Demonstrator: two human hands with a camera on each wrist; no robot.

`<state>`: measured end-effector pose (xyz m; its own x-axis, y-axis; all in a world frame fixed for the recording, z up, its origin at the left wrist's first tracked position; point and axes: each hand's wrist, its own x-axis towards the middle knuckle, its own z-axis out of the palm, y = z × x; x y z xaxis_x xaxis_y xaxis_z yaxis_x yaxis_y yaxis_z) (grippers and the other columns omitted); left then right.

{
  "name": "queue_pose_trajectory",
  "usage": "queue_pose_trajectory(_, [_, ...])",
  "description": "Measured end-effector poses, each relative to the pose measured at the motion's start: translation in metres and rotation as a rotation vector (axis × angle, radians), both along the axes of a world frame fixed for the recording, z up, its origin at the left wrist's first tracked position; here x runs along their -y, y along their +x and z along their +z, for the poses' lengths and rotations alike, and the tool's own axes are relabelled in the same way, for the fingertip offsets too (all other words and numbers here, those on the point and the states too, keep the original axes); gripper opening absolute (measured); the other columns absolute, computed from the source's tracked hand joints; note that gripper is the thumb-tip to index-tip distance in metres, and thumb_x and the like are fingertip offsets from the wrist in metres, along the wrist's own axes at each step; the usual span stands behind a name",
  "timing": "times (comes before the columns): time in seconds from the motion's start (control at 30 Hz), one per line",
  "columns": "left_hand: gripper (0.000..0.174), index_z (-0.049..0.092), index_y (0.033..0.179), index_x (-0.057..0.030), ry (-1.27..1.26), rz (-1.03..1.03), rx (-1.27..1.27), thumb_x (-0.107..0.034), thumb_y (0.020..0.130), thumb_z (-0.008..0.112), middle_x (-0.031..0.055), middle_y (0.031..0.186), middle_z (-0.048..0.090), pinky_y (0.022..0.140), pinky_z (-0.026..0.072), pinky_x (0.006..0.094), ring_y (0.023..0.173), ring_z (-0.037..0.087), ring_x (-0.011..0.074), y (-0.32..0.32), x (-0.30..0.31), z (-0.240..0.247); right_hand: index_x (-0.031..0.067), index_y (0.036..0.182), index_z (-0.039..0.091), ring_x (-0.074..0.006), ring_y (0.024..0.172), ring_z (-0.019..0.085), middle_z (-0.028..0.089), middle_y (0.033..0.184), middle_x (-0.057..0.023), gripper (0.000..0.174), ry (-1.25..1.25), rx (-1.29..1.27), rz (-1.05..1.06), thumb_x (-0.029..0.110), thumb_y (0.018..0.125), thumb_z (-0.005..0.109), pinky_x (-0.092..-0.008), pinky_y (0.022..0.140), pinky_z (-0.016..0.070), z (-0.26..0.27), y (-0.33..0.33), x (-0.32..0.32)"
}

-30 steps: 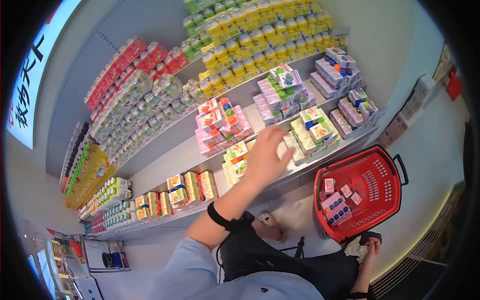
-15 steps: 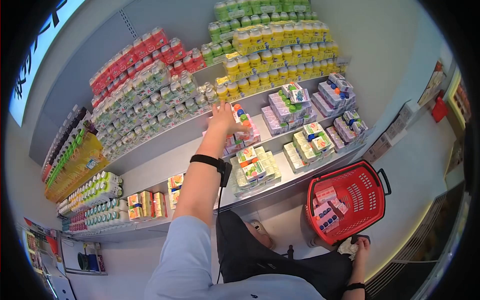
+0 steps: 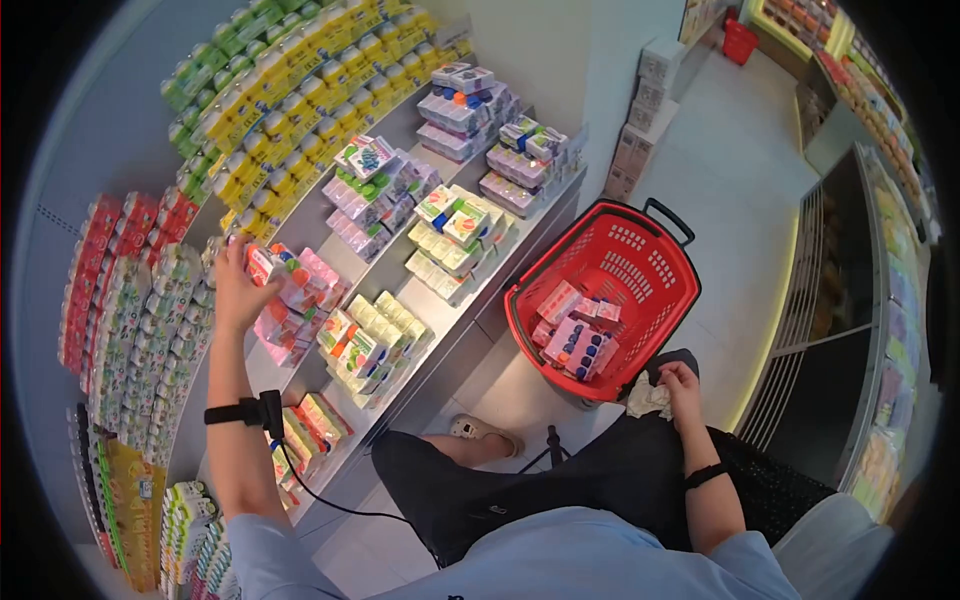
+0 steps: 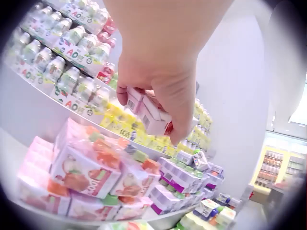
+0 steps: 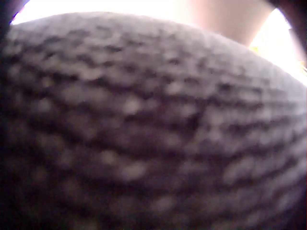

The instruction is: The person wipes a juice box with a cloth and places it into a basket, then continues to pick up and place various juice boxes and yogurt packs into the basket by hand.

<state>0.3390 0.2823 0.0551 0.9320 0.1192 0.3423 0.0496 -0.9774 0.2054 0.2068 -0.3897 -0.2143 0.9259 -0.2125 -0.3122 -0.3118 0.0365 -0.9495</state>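
Left hand (image 3: 238, 285) curled round a pink carton pack (image 4: 151, 112), held just above the pink stack (image 3: 295, 300), well left of the red basket (image 3: 640, 250). Several pink packs (image 3: 575, 335) lie in the basket already. This one likely has yet to cross. Right hand (image 3: 682, 385), just below the basket, pinches crumpled white paper (image 3: 648, 400).

**Counts.** One red basket (image 3: 645, 262) with one black handle (image 3: 668, 215); the pink cartons (image 3: 575, 335) inside it are too bunched to count. Two hands: one left hand (image 3: 235, 290), one right hand (image 3: 683, 385). One carton pack (image 4: 152, 112) in the left hand and one white cloth (image 3: 648, 398) in the right. Two black wrist bands: left band (image 3: 235, 412), right band (image 3: 708, 472). One shoe (image 3: 480, 432). Three piles of packs on the upper shelf (image 3: 395, 125): pink pile (image 3: 300, 295), green-capped pile (image 3: 375, 185), orange-capped pile (image 3: 462, 105). Three lower piles (image 3: 458, 228) along the edge of the lower shelf (image 3: 462, 305).
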Motion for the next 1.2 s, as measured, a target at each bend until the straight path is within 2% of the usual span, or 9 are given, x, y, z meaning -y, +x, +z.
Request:
queue_pose_trajectory(0.2, [0.076,0.052,0.127,-0.0112,0.005,-0.591,-0.114,-0.017,0.058,0.083,0.0221,0.129,0.046,0.099,0.0469,0.0462,0.118,0.052,0.0422,0.001,0.245,0.006,0.0034,0.100,0.062,-0.0083,0.072,0.058,0.061,0.079,-0.0006,0.008,0.069,-0.055,-0.023,0.008,0.096,0.057,-0.0220,0.067,0.0462,0.000,0.007,-0.004])
queue_pose_trajectory(0.3, [0.081,0.055,0.132,-0.0149,-0.052,-0.748,-0.371,-0.029,0.058,0.085,0.0234,0.124,0.047,0.097,0.0459,0.0482,0.118,0.049,0.0401,0.024,0.331,-0.138,0.0023,0.102,0.062,-0.0080,0.074,0.058,0.061,0.082,-0.0002,0.008,0.016,-0.054,0.012,0.005,0.096,0.056,-0.0224,0.071,0.0467,-0.002,0.003,-0.003])
queue_pose_trajectory(0.6, [0.097,0.044,0.144,-0.0210,-0.046,-0.390,-0.839,-0.030,0.059,0.088,0.0304,0.146,0.034,0.108,0.0357,0.0570,0.138,0.033,0.0461,-0.006,0.447,-0.416,0.0026,0.100,0.061,-0.0088,0.077,0.055,0.059,0.085,-0.0016,0.007,0.082,-0.021,-0.006,0.007,0.097,0.057,-0.0219,0.073,0.0428,0.006,0.003,0.018])
queue_pose_trajectory(0.7, [0.097,0.040,0.147,-0.0208,-0.030,-0.332,-0.938,-0.028,0.062,0.086,0.0336,0.151,0.029,0.111,0.0308,0.0604,0.144,0.025,0.0498,-0.011,0.449,-0.415,0.0024,0.100,0.060,-0.0090,0.077,0.055,0.058,0.085,-0.0015,0.006,0.066,-0.017,0.002,0.007,0.096,0.057,-0.0219,0.073,0.0428,0.001,0.005,0.021])
queue_pose_trajectory(0.8, [0.071,0.052,0.137,-0.0143,-0.089,-0.311,-0.897,-0.032,0.074,0.078,0.0265,0.139,0.048,0.107,0.0398,0.0534,0.134,0.043,0.0442,-0.005,0.446,-0.394,0.0034,0.100,0.060,-0.0082,0.074,0.053,0.057,0.080,-0.0007,0.007,0.038,-0.020,-0.035,0.008,0.097,0.055,-0.0215,0.071,0.0408,0.003,0.010,0.014])
queue_pose_trajectory(0.87, [0.057,0.059,0.128,-0.0106,-0.406,-0.415,-0.982,-0.034,0.078,0.073,0.0218,0.130,0.057,0.102,0.0459,0.0477,0.125,0.053,0.0396,0.025,0.409,-0.325,0.0035,0.099,0.060,-0.0078,0.073,0.052,0.056,0.078,-0.0006,0.008,0.025,-0.014,-0.001,0.009,0.097,0.055,-0.0212,0.069,0.0403,0.004,0.011,0.016])
queue_pose_trajectory(1.0, [0.030,0.062,0.105,-0.0056,-0.445,-0.315,-0.235,-0.030,0.087,0.066,0.0143,0.100,0.062,0.084,0.0513,0.0439,0.100,0.062,0.0348,0.023,0.288,-0.132,0.0039,0.100,0.061,-0.0079,0.072,0.051,0.055,0.077,-0.0004,0.009,0.047,-0.017,-0.037,0.011,0.098,0.055,-0.0211,0.068,0.0403,-0.008,0.012,0.021])
queue_pose_trajectory(1.07, [0.032,0.063,0.104,-0.0051,-0.313,-0.038,0.110,-0.028,0.084,0.072,0.0137,0.101,0.062,0.084,0.0509,0.0428,0.102,0.060,0.0340,0.018,0.205,-0.076,0.0043,0.099,0.060,-0.0079,0.072,0.050,0.054,0.076,-0.0002,0.010,0.038,-0.009,-0.024,0.011,0.098,0.054,-0.0209,0.067,0.0401,-0.010,0.013,0.018])
queue_pose_trajectory(1.2, [0.083,0.048,0.137,-0.0140,0.050,0.495,0.005,-0.047,0.069,0.083,0.0164,0.143,0.042,0.100,0.0407,0.0622,0.136,0.036,0.0436,-0.004,0.071,-0.042,0.0043,0.098,0.060,-0.0081,0.071,0.050,0.053,0.076,0.0001,0.009,-0.026,0.017,0.046,0.010,0.097,0.053,-0.0210,0.066,0.0407,-0.028,0.017,0.010])
